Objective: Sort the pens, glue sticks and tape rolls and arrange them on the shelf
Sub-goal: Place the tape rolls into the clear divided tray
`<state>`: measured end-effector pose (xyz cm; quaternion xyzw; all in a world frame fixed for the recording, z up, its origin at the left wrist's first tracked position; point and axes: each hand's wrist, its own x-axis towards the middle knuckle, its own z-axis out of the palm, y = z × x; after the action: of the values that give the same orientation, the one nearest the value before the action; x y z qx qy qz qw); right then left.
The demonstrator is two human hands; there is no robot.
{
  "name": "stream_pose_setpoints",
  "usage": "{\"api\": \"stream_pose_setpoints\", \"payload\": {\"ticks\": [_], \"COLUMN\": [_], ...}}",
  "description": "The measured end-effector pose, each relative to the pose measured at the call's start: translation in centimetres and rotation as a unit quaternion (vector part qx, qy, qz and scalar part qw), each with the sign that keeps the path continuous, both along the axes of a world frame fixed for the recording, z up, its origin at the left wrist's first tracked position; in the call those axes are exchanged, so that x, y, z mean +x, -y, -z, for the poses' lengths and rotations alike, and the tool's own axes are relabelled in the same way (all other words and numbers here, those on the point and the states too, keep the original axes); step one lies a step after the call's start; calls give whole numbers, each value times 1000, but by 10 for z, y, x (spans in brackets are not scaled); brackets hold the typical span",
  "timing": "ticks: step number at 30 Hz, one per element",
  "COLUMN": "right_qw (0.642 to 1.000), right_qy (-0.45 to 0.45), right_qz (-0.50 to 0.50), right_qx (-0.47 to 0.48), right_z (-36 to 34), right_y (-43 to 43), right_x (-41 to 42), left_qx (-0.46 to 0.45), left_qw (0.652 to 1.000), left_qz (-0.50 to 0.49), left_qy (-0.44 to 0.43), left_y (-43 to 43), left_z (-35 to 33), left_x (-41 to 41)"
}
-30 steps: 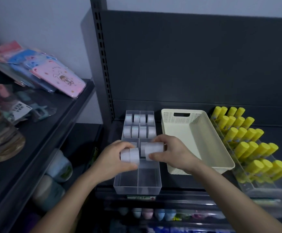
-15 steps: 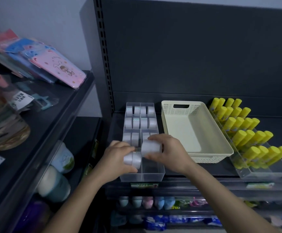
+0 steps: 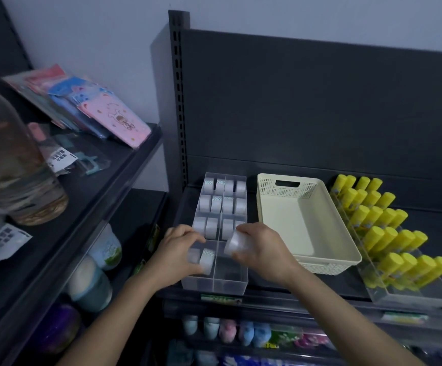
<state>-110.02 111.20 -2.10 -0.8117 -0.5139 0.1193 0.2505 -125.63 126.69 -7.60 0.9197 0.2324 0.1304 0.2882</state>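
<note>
Tape rolls (image 3: 206, 260) in left hand (image 3: 175, 256), right hand (image 3: 264, 249); label (image 3: 221, 299) print blurred.

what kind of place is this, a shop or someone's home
Most likely a stationery or variety shop: dark slotted retail shelving, rows of identical yellow glue sticks and tape rolls, and packaged goods to the left.

1. White tag (image 3: 63, 159) on a clear packet (image 3: 93, 165), left shelf (image 3: 103, 191): dark printed characters, too blurred to read.
2. White label (image 3: 6, 237) nearer that shelf's front: barcode-like dark blocks, illegible.
3. Green strip (image 3: 221, 299) on the shelf (image 3: 270, 285) edge, below the clear tray (image 3: 214, 285): print too small to read.
4. Pale strip (image 3: 402, 318) on the same edge, below the glue sticks (image 3: 388, 233): unreadable.
5. Pink card (image 3: 117, 122): a cartoon figure; any words too small to tell.
</note>
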Motion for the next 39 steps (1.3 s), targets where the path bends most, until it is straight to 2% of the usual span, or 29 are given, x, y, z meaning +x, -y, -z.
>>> {"api": "stream_pose_setpoints", "payload": {"ticks": [4, 8, 12, 17, 19, 26, 39], "right_qw": [998, 993, 984, 978, 977, 986, 979], "right_qy": [27, 56, 118, 147, 141, 24, 49], "right_qz": [-43, -76, -87, -90, -94, -96, -115], "right_qx": [-36, -67, -98, -120, -128, -134, -162], "right_z": [4, 13, 20, 26, 29, 21, 21], "right_y": [-4, -8, -12, -17, -18, -21, -28], "right_x": [-5, -8, -8, -8, -7, 4, 7], "left_qx": [21, -1, -3, -21, -36, -28, -34], "left_qw": [1000, 999, 999, 999, 999, 999, 999], "left_qz": [-20, -43, -53, -38, -27, -18, -13], "left_qy": [-1, 8, 6, -9, -14, -14, -20], "left_y": [5, 9, 10, 7, 4, -4, -8], "left_z": [0, 1, 0, 1, 2, 2, 2], "left_x": [3, 2, 4, 2, -1, 1, 4]}}
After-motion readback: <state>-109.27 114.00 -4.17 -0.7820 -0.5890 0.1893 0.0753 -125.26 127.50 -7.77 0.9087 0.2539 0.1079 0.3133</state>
